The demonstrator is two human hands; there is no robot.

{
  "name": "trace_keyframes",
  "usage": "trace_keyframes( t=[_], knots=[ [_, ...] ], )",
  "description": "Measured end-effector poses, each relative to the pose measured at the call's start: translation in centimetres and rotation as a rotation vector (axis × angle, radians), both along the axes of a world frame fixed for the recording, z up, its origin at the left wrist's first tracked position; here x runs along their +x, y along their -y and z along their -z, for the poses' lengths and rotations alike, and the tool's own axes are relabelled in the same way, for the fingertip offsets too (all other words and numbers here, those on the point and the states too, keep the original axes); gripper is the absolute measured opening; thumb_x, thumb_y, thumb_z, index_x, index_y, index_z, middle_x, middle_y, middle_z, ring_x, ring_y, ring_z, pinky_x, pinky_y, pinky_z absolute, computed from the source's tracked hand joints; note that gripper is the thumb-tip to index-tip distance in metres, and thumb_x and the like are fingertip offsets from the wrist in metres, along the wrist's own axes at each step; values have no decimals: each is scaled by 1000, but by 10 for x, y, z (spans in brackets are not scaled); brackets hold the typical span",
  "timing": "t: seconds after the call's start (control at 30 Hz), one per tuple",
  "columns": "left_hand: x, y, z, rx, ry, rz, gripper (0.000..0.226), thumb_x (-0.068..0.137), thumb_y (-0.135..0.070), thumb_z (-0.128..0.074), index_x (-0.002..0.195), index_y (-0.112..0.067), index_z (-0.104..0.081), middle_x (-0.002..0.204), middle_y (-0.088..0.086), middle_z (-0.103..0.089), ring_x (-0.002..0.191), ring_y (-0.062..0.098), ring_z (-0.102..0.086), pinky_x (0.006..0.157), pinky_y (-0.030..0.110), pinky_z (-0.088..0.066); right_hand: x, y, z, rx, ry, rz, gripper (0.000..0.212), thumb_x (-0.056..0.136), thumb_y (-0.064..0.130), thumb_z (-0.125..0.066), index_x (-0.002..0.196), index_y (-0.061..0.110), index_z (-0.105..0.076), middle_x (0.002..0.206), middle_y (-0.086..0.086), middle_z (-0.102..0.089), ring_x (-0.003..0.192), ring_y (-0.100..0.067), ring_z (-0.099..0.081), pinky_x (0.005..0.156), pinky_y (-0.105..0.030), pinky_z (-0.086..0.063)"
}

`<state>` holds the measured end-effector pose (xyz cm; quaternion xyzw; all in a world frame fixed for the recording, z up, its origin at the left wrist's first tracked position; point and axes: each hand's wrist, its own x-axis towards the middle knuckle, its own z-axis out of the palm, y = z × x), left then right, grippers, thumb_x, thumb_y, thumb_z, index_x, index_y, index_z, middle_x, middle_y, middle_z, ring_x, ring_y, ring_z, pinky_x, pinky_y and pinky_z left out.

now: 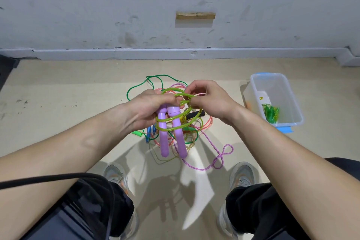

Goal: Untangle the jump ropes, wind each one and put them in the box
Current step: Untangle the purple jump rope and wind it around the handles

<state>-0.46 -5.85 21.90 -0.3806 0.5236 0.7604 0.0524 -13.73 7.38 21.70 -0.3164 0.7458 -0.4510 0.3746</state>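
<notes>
The tops of the two purple handles are covered by the left hand. The right hand hides its fingertips among the loops of the yellow-green rope. Both hands cover part of the tangled pile on the floor, so its ropes cannot be counted. At the left wall of the box, an orange thing is blurred, perhaps a handle.

A grey baseboard runs along the foot of a scuffed white wall. Above it a small wood block is fixed to the wall. Below the baseboard lies a beige floor. Farthest from the baseboard on that floor are two grey shoes, dark trousers and a black cable. A dark mat sits by the baseboard's left end.
</notes>
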Motion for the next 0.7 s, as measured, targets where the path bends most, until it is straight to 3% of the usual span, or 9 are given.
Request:
trace_keyframes(
  t=[0.13, 0.2, 0.27, 0.37, 0.47, 0.63, 0.7],
  knots=[
    [-1, 6, -8, 83, -33, -29, 12, 88, 1, -63, 95, -3, -72, 106, 15, -67, 92, 21, -64, 74, 25, -57, -2, -4, -5, -98, -26, -45, 37, 83, -12, -58, 97, 22, -50, 108, -11, -65, 62, -19, -52, 63, -40, -51],
    [-1, 7, -9, 103, -41, -35, 14, 87, 1, -63, 98, -2, -71, 108, 15, -67, 93, 22, -64, 73, 26, -58, -3, -6, -8, -123, -185, -156, 38, 84, -10, -55, 94, 25, -48, 113, -5, -62, 62, -18, -54, 61, -37, -51],
    [0, 7, -9, 102, -31, -21, 12, 87, 0, -64, 96, -3, -72, 110, 16, -65, 96, 23, -62, 74, 27, -58, -4, -4, -7, -104, -306, -226, 37, 85, -7, -55, 89, 29, -54, 111, -1, -61, 75, -9, -59, 67, -35, -54],
    [0, 9, -11, 73, -43, -11, 21, 89, 0, -62, 75, -10, -75, 105, 15, -66, 86, 21, -64, 70, 27, -56, -5, -3, -3, -103, -351, -226, 27, 86, 4, -61, 93, 30, -67, 107, 3, -65, 90, -6, -63, 74, -20, -47],
    [2, 12, -11, 95, -63, -6, 20, 91, 1, -59, 78, -7, -73, 87, 9, -70, 67, 15, -67, 58, 23, -57, -8, -5, -2, -75, -409, -217, 21, 85, 14, -68, 100, 29, -73, 106, 9, -68, 94, -7, -65, 71, -11, -44],
    [3, 10, -5, 31, -52, 45, 11, 79, -4, -71, 89, -1, -72, 95, 17, -66, 82, 24, -62, 74, 27, -55, -4, -6, 1, -18, -575, -253, 22, 83, 26, -72, 104, 31, -74, 103, 10, -69, 92, -10, -63, 76, -28, -52],
    [2, 10, -4, 13, -42, 65, 42, 67, -8, -74, 108, -1, -68, 102, 17, -60, 90, 27, -57, 79, 30, -51, -2, -6, 2, 42, -636, -273, 25, 86, 32, -70, 110, 35, -72, 109, 12, -70, 98, -14, -62, 82, -35, -52]
  ],
)
